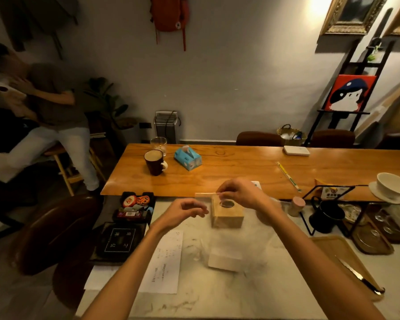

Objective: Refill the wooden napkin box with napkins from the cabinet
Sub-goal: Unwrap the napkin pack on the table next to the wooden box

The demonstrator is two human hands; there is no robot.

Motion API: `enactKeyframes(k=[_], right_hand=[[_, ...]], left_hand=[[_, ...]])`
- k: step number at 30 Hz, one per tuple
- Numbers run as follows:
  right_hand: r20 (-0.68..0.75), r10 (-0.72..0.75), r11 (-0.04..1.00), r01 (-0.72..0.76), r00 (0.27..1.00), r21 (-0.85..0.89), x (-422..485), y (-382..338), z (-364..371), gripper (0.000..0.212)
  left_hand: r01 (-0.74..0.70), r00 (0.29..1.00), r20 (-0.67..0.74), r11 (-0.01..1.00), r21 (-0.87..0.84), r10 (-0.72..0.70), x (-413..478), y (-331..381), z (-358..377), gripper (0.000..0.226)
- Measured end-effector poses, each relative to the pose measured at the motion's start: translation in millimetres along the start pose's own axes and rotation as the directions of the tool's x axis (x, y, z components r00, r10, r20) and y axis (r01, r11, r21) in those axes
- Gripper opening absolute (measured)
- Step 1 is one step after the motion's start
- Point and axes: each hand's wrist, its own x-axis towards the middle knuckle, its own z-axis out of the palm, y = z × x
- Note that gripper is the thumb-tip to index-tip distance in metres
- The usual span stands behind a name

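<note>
The box (227, 212) stands on the marble counter (275, 285), just beyond a pale napkin pack (225, 261) in clear wrap. The right hand (241, 192) hovers over the box, fingertips pinching a thin flat slat (204, 193), probably its sliding panel. The left hand (183, 212) hangs beside it, loosely curled and holding nothing. Refilling looks barely begun: napkins fetched, not yet loaded. The box's inside is hidden; blur smears the wrap's edges.
</note>
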Motion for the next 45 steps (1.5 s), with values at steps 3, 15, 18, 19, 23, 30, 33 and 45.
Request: enactKeyframes(k=[3, 15, 18, 19, 23, 30, 33, 45], right_hand=[[-0.461, -0.206, 0.967, 0.109, 0.863, -0.229, -1.0, -0.8, 18.5, 0.02], [-0.478, -0.418, 0.861, 0.17, 0.772, -0.479, -5.1, -8.4, 96.1, 0.029], [-0.462, -0.437, 0.854, 0.194, 0.772, -0.484, -6.0, -10.3, 97.6, 0.019], [-0.458, -0.443, 0.853, 0.207, 0.77, -0.478, -6.9, -10.5, 96.3, 0.018], [-0.547, -0.406, 0.892, 0.188, 0.732, -0.41, -9.2, -19.4, 55.4, 0.024], [-0.449, -0.152, 0.984, 0.179, 0.881, 0.019, -35.2, -0.9, 13.3, 0.073], [-0.544, 0.205, 0.949, -0.029, 0.813, 0.314, -73.2, 55.7, 25.4, 0.109], [-0.369, 0.405, 0.584, 0.074, 0.837, 0.808, -72.5, 83.2, 78.7, 0.066]], left_hand=[[-0.015, 0.993, -0.118, 0.998, -0.064, 0.007, 0.1, -5.7, 5.4, 0.017], [-0.068, 0.99, -0.122, 0.998, -0.003, 0.068, -7.1, -13.7, 11.7, 0.019], [-0.07, 0.992, -0.103, 0.997, 0.027, 0.072, -9.2, -13.3, 7.7, 0.019], [-0.068, 0.992, -0.106, 0.997, 0.035, 0.071, -9.8, -13.3, 7.5, 0.019], [-0.06, 0.988, -0.142, 0.997, 0.053, 0.067, -12.4, -12.8, 6.8, 0.026], [-0.078, 0.983, -0.165, 0.997, 0.019, 0.08, -9.4, -14.1, 5.6, 0.023], [-0.065, 0.981, -0.182, 0.998, -0.004, 0.064, -10.2, -17.1, 4.4, 0.019], [-0.35, 0.642, 0.234, 0.007, 0.937, 0.73, 3.3, 23.0, 48.4, 0.052]])
